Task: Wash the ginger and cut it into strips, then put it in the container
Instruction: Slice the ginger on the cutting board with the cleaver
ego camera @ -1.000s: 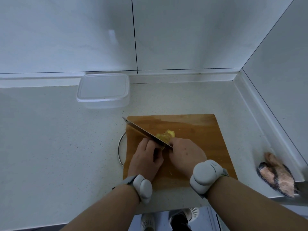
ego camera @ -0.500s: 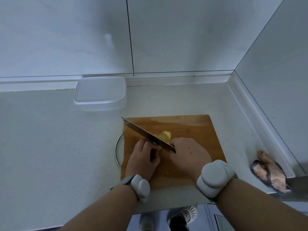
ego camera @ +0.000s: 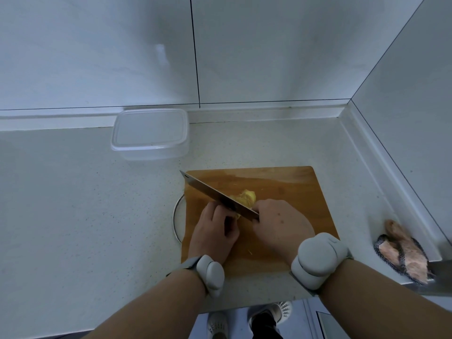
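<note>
Yellow ginger (ego camera: 246,197) lies on a wooden cutting board (ego camera: 293,189) in the middle of the counter. My right hand (ego camera: 281,223) grips the handle of a cleaver (ego camera: 210,192), whose blade runs diagonally up to the left across the ginger. My left hand (ego camera: 215,228) sits curled on the board just left of the blade, fingertips pressing a small part of the ginger that is mostly hidden under them. A clear plastic container (ego camera: 150,133) stands at the back of the counter, up and left of the board, with nothing visible inside.
A metal ring (ego camera: 176,216) pokes out from under the board's left edge. A pink and grey cloth (ego camera: 403,253) lies by the right wall next to a sink edge. Tiled walls meet in a corner at the back right. The counter's front edge is near my wrists.
The view has shifted slightly. My hands and the cleaver stay over the ginger, with the blade little changed in angle.
</note>
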Demonstrator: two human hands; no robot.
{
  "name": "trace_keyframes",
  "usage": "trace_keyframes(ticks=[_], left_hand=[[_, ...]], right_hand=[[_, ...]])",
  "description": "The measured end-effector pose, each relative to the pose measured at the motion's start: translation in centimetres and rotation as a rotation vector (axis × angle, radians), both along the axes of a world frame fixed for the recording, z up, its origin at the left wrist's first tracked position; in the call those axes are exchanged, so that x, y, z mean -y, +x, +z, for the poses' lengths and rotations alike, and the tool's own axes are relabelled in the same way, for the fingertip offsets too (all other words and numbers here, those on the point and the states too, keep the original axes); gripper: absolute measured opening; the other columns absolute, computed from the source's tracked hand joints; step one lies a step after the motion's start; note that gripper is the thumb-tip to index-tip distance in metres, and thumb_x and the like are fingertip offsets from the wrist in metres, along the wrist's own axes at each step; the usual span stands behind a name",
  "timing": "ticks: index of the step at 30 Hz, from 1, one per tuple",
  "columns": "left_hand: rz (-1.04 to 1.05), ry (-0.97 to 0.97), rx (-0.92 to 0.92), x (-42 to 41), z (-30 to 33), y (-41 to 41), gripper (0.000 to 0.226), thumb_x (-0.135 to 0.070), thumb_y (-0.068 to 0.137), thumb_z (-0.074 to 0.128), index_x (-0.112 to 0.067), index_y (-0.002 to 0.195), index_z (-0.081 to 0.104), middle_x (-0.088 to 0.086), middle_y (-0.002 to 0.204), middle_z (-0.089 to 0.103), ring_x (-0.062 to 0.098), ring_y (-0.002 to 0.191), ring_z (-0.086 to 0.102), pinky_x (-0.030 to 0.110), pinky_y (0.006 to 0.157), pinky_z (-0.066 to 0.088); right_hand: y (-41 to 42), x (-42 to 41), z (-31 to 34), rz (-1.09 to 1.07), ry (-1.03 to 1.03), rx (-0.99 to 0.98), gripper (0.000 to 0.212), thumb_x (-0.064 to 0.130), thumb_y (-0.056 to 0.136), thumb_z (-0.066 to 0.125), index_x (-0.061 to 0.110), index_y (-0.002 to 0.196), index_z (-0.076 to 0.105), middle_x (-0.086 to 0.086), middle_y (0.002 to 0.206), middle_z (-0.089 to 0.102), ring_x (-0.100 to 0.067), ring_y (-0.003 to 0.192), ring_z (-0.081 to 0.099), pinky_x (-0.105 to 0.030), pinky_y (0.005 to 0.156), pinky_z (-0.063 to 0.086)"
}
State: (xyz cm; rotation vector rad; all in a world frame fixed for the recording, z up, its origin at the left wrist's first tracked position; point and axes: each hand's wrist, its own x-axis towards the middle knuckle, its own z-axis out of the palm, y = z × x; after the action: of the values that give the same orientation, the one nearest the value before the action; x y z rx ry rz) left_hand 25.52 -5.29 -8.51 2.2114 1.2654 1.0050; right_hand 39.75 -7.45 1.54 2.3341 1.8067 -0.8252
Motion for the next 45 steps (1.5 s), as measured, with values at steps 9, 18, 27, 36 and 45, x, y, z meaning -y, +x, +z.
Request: trace_keyframes(ticks=[9, 18, 27, 36, 45], left_hand=[[0.004, 0.0, -0.005, 0.0, -0.1, 0.0, 0.023, -0.011, 0.073, 0.075, -0.013, 0.09, 0.059, 0.003, 0.094, 0.058, 0.018, 0.08, 0.057, 0.019, 0.065, 0.045], [0.007, 0.012, -0.02, -0.1, -0.1, 0.0, 0.023, -0.011, 0.072, 0.075, -0.012, 0.089, 0.06, 0.003, 0.094, 0.057, 0.017, 0.08, 0.056, 0.018, 0.065, 0.043], [0.024, -0.007, -0.037, 0.0, -0.2, 0.1, 0.026, -0.01, 0.071, 0.077, -0.014, 0.089, 0.059, 0.001, 0.093, 0.057, 0.017, 0.079, 0.056, 0.018, 0.064, 0.042], [0.007, 0.002, -0.013, 0.0, -0.4, 0.1, 0.033, -0.01, 0.071, 0.077, -0.02, 0.09, 0.053, 0.0, 0.093, 0.055, 0.015, 0.077, 0.053, 0.014, 0.062, 0.039], [0.013, 0.009, 0.003, -0.1, -0.4, 0.0, 0.015, -0.022, 0.079, 0.062, -0.019, 0.089, 0.052, 0.002, 0.092, 0.054, 0.018, 0.076, 0.053, 0.018, 0.061, 0.041]], right_hand=[[-0.2, -0.5, -0.7, 0.019, -0.005, 0.033, 0.017, 0.016, 0.096, 0.049, 0.017, 0.094, 0.066, -0.003, 0.079, 0.066, -0.021, 0.07, 0.066, -0.035, 0.068, 0.06], [-0.4, -0.5, -1.1, 0.014, 0.007, 0.035, 0.018, 0.014, 0.095, 0.05, 0.015, 0.089, 0.066, -0.005, 0.077, 0.067, -0.023, 0.069, 0.066, -0.036, 0.067, 0.06], [-0.5, -0.4, -1.1, 0.007, -0.001, 0.026, 0.017, 0.013, 0.096, 0.049, 0.014, 0.095, 0.066, -0.005, 0.081, 0.067, -0.024, 0.071, 0.066, -0.037, 0.069, 0.059], [-0.6, -0.6, -1.5, 0.015, -0.011, 0.037, 0.018, 0.011, 0.096, 0.048, 0.013, 0.094, 0.067, -0.006, 0.08, 0.067, -0.024, 0.07, 0.067, -0.037, 0.068, 0.06], [-0.8, -0.9, -2.2, 0.025, -0.004, 0.048, 0.018, 0.011, 0.096, 0.048, 0.014, 0.096, 0.066, -0.005, 0.08, 0.067, -0.023, 0.068, 0.066, -0.034, 0.064, 0.059]])
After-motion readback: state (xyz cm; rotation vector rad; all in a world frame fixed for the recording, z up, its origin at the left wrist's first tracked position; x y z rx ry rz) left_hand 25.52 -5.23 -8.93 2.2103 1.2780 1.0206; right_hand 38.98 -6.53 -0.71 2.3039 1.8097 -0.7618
